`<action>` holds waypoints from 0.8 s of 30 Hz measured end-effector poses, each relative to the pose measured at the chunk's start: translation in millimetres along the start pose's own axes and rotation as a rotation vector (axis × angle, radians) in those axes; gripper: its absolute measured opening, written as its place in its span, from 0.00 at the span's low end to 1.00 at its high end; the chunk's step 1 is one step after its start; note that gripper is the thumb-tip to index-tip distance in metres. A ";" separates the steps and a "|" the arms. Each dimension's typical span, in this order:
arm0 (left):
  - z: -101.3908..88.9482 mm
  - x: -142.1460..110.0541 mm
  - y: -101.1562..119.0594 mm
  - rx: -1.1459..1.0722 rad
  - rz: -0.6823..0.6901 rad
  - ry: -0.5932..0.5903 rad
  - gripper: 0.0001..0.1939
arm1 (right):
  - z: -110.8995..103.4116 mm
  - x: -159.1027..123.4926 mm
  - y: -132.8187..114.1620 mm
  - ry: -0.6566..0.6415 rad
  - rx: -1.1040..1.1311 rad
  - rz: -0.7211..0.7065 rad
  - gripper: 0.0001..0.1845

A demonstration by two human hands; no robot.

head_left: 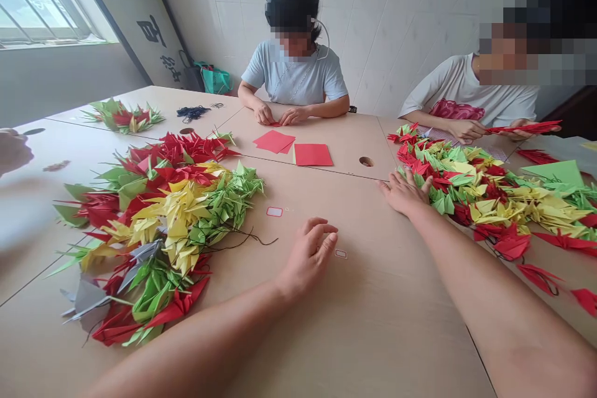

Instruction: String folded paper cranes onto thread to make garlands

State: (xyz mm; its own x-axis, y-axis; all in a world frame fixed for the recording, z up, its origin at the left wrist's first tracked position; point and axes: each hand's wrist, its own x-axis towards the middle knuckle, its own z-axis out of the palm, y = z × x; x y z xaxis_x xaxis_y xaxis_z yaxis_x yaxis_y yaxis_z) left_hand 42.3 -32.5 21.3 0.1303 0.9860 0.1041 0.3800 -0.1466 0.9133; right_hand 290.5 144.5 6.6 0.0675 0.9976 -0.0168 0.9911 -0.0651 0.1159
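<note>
My left hand (310, 252) rests on the tabletop with its fingers loosely bent and nothing visible in it. To its left lies a thick heap of strung paper cranes (172, 211) in red, yellow, green and some grey, with dark string trailing toward the hand. Farther right, my right hand (405, 193) lies flat, fingers spread. Its fingertips touch or nearly touch the left edge of a second heap of strung paper cranes (489, 189), red, green and yellow. A small red-framed label (341, 254) sits beside my left hand.
Across the wooden table (354, 323), a co-worker (298, 74) folds red paper near red paper sheets (313, 154). Another co-worker (471, 90) at right holds a red folded paper bundle (525, 128). Dark string (192, 113), a smaller crane pile (125, 117) and a cable hole (366, 161) also show.
</note>
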 end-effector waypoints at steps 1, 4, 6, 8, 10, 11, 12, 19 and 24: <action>0.2 0.3 -0.3 0.003 0.010 0.002 0.15 | -1.0 -0.6 2.8 0.011 0.000 0.011 0.40; 0.6 1.1 -1.4 0.008 0.033 0.004 0.15 | -9.7 -11.6 -3.4 0.104 -0.008 -0.059 0.40; 0.7 1.6 -2.3 0.005 0.038 0.021 0.15 | -17.2 -29.6 -18.6 0.181 0.020 -0.163 0.39; 0.9 1.7 -3.0 0.001 0.048 0.048 0.16 | -21.3 -54.4 -36.1 0.239 0.039 -0.297 0.39; 1.3 1.4 -3.2 0.000 0.065 0.070 0.16 | -19.2 -80.0 -49.7 0.239 0.058 -0.393 0.39; 1.5 1.1 -3.0 0.002 0.075 0.075 0.16 | -16.0 -91.0 -53.9 0.204 0.072 -0.413 0.40; 1.8 0.7 -2.8 0.006 0.083 0.077 0.17 | -11.9 -99.8 -56.3 0.148 0.087 -0.415 0.40; 3.8 1.0 -3.2 0.087 0.101 0.077 0.17 | 3.0 -112.0 -58.2 -0.095 0.188 -0.272 0.40; 8.9 0.4 -6.5 0.164 0.130 0.106 0.16 | -2.0 -126.5 -60.6 -0.089 0.218 -0.190 0.39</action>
State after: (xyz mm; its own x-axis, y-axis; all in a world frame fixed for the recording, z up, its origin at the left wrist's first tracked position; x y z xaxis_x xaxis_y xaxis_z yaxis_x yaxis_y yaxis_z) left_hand 48.1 -31.8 11.9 0.0938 0.9596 0.2654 0.5112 -0.2752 0.8142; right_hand 221.6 22.3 3.6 -0.1216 0.9870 -0.1054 0.9874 0.1095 -0.1139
